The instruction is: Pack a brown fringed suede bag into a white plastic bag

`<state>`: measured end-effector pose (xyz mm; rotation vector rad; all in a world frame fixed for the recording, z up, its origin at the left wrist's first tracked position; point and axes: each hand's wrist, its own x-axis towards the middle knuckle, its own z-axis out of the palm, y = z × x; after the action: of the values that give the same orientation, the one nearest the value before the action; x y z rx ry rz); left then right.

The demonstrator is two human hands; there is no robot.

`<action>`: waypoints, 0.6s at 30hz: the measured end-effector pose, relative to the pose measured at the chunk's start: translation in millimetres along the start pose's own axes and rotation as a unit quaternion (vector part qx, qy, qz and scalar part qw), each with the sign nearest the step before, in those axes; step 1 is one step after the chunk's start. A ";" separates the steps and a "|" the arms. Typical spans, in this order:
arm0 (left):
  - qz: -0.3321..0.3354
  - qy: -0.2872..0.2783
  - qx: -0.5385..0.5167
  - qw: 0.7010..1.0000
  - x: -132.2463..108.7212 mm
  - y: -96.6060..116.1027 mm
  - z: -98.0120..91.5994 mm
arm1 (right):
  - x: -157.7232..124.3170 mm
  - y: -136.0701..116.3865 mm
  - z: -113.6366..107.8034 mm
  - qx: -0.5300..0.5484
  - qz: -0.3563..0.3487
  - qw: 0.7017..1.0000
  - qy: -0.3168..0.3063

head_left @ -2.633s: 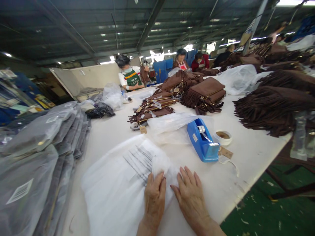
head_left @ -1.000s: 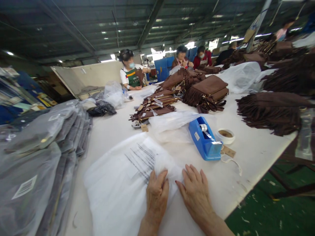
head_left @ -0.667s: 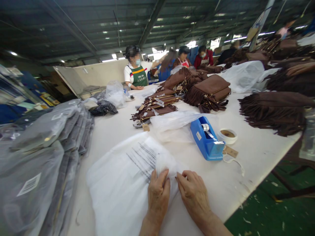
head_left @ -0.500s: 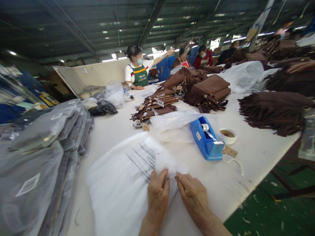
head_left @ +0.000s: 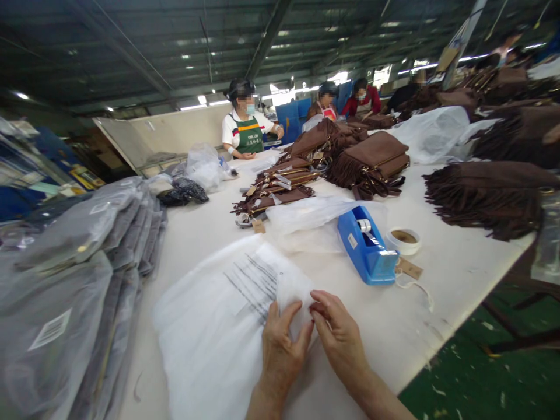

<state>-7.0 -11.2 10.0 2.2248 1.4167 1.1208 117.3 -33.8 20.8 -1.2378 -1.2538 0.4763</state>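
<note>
Lying under left hand (head_left: 283,344) | white bag (head_left: 201,332) | right hand (head_left: 339,332) seemingly pinching it

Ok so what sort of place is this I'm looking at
Probably a bag factory or packing workshop, judging by the piled brown fringed bags, the stack of barcoded plastic packages and the co-worker in a green apron.

The bag (head_left: 205,338) is white, soft and lightly wrinkled, with slanting rows of dark print on its upper face. It lies flat on the counter (head_left: 459,262), its near end running out of view. Its right side is bunched into a cloudy fold between the left hand (head_left: 284,344) and right hand (head_left: 339,332).
</note>
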 end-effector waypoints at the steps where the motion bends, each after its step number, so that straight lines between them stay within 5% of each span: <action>1: -0.004 0.000 0.004 1.000 0.1 0.9 -0.1 | -0.2 -0.6 -0.6 0.023 -0.003 0.999 -0.022; 4: -0.013 0.014 0.012 1.000 1.7 3.5 -0.3 | -1.5 1.4 -7.6 0.037 -0.005 0.997 -0.072; 7: -0.013 0.030 0.009 0.999 3.6 4.1 0.1 | -4.4 9.6 -18.7 -0.118 -0.037 0.992 -0.024; 10: -0.009 0.039 0.010 0.999 3.8 2.6 1.6 | -8.4 17.4 -24.9 -0.345 -0.111 0.932 -0.007; 13: -0.011 0.043 0.011 0.999 2.9 1.6 2.7 | -10.1 17.5 -22.4 -0.449 -0.142 0.881 -0.035; 18: -0.025 0.032 -0.005 0.999 2.3 3.0 1.2 | -5.3 7.3 -14.0 -0.414 -0.121 0.901 -0.050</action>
<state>-3.7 -10.5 12.1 2.1526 1.4804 1.1898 130.5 -41.8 14.3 -1.7292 -1.7560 -0.2270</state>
